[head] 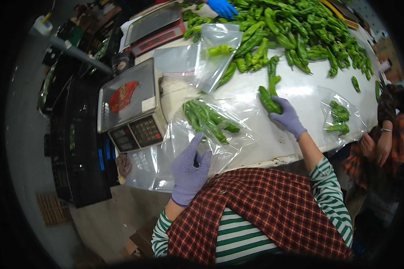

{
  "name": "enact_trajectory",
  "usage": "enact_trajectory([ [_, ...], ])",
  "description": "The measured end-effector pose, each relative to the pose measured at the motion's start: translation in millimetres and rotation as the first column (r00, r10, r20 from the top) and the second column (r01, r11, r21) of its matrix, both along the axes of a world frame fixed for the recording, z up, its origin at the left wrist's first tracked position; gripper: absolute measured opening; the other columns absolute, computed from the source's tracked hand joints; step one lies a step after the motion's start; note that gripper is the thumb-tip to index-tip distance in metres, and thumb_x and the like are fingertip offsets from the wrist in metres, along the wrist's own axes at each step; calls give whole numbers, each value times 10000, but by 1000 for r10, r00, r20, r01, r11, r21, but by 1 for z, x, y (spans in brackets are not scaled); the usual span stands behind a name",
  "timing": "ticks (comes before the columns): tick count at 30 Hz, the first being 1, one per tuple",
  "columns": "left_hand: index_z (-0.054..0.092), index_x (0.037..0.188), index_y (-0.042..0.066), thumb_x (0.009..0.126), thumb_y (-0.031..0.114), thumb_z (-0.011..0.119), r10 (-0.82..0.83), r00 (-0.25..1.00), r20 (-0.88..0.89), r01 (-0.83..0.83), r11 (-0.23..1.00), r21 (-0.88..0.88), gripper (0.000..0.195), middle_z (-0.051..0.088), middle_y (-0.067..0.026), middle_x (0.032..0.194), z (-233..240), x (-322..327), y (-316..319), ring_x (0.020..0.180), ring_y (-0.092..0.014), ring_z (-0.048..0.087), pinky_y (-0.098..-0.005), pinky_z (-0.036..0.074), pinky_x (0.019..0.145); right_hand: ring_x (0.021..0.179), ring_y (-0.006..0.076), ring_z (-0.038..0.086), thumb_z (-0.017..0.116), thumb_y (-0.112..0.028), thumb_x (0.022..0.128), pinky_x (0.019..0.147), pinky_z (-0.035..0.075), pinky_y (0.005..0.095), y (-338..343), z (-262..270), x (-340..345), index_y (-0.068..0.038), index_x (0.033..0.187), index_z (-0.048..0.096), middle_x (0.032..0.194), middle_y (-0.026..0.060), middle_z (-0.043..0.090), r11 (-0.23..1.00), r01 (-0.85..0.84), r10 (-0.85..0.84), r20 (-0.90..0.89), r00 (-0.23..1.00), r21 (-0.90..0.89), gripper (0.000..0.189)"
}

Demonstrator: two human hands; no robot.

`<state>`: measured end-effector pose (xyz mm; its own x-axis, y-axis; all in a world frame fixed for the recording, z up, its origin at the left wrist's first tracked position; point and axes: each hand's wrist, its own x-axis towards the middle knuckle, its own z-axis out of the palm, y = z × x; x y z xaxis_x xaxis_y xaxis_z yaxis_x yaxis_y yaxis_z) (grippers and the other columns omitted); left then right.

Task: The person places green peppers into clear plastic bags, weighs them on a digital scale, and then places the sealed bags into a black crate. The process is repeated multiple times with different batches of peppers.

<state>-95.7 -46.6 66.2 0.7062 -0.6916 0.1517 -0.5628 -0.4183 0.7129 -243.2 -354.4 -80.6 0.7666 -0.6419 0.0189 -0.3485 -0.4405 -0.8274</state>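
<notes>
My right hand, in a purple knit glove, is closed on a long green pepper above the white table. Another green pepper lies against it. My left hand, gloved alike, has thumb and index finger apart at the near edge of a clear plastic bag; whether it touches the film I cannot tell. Several green peppers are inside that bag. A large heap of green peppers covers the table's far side. Empty clear bags lie left of the heap, one pepper beside them.
A weighing scale with a keypad stands at left, a red scale behind it. Black crates are stacked further left. Another bag of peppers lies near a co-worker's hands at right. A blue-gloved hand reaches over the heap.
</notes>
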Motion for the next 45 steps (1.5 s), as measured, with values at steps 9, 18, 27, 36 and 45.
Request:
enact_trajectory([
  [9,61,1461,88,730,338,724,-66,997,-50,81,893,442,1018,586,-91,720,-17,-9,-14,603,-227,597,-349,499,594,1068,224,528,748,-250,595,947,412,321,23,68,-43,3,1185,561,1152,126,560,381,-752,671,399,626,539,669],
  [18,289,1425,145,793,150,627,9,997,75,-26,973,231,716,557,-90,612,-51,2,-6,563,-242,595,-365,455,510,1105,189,512,680,-119,741,1009,365,293,80,73,7,-24,1240,523,1199,119,556,541,-568,606,182,775,620,532],
  [27,640,1118,135,839,195,635,-102,975,196,117,991,-65,285,680,-95,851,-68,5,-8,629,-247,643,-320,491,555,1061,230,550,653,-212,763,954,429,315,126,51,81,-17,1240,511,1136,159,568,774,-457,441,146,886,438,535],
  [36,291,1407,133,739,227,656,35,901,431,-208,910,360,766,583,-129,664,-43,17,-13,624,-255,613,-363,488,581,1025,281,570,657,-259,732,933,441,343,117,42,86,-14,1205,536,1141,182,566,844,-438,400,182,898,310,546],
  [45,630,1042,110,837,105,596,48,997,65,-55,992,110,207,666,-119,904,-47,17,-21,799,-276,659,-329,516,680,1119,221,523,679,-214,768,972,407,321,130,32,86,-36,1228,531,1195,126,559,740,-506,450,233,862,443,515],
])
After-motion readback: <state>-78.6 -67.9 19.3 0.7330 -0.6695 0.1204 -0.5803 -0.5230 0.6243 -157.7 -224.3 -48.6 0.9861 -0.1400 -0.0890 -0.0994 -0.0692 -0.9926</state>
